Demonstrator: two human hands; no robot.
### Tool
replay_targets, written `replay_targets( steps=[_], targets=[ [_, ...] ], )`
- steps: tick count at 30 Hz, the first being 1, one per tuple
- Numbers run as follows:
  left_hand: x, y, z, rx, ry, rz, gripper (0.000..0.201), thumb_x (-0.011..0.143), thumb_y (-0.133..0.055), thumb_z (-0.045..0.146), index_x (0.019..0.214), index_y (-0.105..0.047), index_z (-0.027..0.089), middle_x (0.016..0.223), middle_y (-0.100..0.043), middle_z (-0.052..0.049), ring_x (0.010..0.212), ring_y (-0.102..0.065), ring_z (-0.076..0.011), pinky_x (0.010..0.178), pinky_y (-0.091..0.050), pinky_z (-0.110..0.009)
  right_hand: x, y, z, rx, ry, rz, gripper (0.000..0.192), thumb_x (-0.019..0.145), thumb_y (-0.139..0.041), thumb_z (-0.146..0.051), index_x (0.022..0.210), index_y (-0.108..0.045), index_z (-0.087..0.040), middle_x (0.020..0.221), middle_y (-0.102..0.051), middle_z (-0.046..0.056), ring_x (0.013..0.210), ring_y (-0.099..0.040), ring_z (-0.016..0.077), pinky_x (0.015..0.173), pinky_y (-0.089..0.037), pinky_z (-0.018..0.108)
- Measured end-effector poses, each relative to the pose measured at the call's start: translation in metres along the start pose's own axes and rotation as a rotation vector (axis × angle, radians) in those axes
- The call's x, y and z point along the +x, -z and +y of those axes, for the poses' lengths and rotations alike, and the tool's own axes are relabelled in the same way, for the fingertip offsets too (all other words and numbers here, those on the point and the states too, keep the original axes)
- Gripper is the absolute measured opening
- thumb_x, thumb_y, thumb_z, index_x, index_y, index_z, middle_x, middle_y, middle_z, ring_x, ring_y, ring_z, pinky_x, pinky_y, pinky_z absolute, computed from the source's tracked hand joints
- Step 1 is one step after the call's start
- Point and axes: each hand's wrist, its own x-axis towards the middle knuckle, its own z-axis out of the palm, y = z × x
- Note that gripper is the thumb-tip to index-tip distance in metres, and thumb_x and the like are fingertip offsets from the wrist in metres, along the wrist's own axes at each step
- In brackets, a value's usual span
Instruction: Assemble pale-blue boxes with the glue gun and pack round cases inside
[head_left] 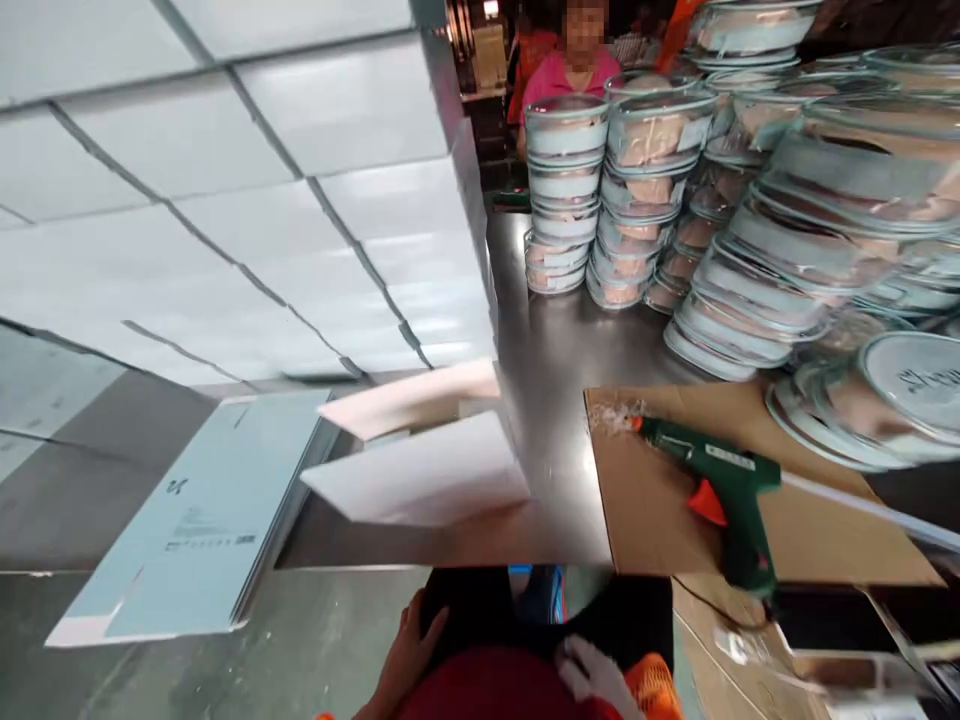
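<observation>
My left hand (411,640) rests on my dark-trousered thigh, its thumb apart from the fingers, holding nothing. On the other thigh lies my right hand (592,675), pale as if gloved, with loosely bent fingers and nothing visible in it. Nearest in front is a white carton (420,475) with its flaps raised, at the metal table's front edge. To its left lies a stack of flat light-blue printed cartons (202,500), partly overhanging the edge. At the right, a green glue gun (739,490) with an orange trigger and a glue stick in its back lies on a cardboard sheet (817,535).
A tall wall of white boxes (360,200) stands at the back left. Several stacks of round clear-lidded containers (566,185) fill the right side, some leaning. The metal table (551,360) shows between them. A person in a pink top (540,80) is beyond the table.
</observation>
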Motion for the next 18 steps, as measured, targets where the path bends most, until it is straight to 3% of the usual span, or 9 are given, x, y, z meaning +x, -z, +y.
replay_targets(
  steps=[3, 11, 18],
  targets=[
    [0.004, -0.009, -0.016, -0.074, -0.068, 0.031, 0.041, 0.098, -0.068, 0.035, 0.136, -0.06, 0.021, 0.144, -0.06, -0.011, 0.125, -0.063, -0.0305, 0.103, -0.054, -0.055, -0.014, -0.009, -0.007, -0.102, -0.071, -0.043, 0.019, 0.101, -0.064, -0.032, 0.093, -0.07, -0.016, 0.089, -0.073, 0.001, 0.086, -0.071, 0.0176, 0.085, -0.059, 0.039],
    [0.023, -0.009, -0.042, -0.262, -0.271, 0.11, 0.046, 0.098, -0.066, 0.041, 0.136, -0.056, 0.019, 0.132, -0.064, -0.011, 0.116, -0.066, -0.0291, 0.099, -0.055, -0.053, 0.012, 0.002, -0.033, -0.259, -0.134, 0.11, 0.021, 0.101, -0.064, -0.036, 0.106, -0.07, -0.016, 0.106, -0.074, 0.005, 0.1, -0.07, 0.0212, 0.095, -0.056, 0.046],
    [0.006, -0.004, -0.044, -0.413, -0.41, 0.216, 0.058, 0.088, -0.071, 0.047, 0.133, -0.054, 0.015, 0.13, -0.065, -0.015, 0.121, -0.065, -0.0324, 0.104, -0.052, -0.055, 0.035, 0.006, -0.044, -0.257, -0.088, 0.126, 0.02, 0.101, -0.064, -0.034, 0.108, -0.07, -0.017, 0.109, -0.074, 0.005, 0.1, -0.071, 0.0205, 0.095, -0.057, 0.044]
  ],
)
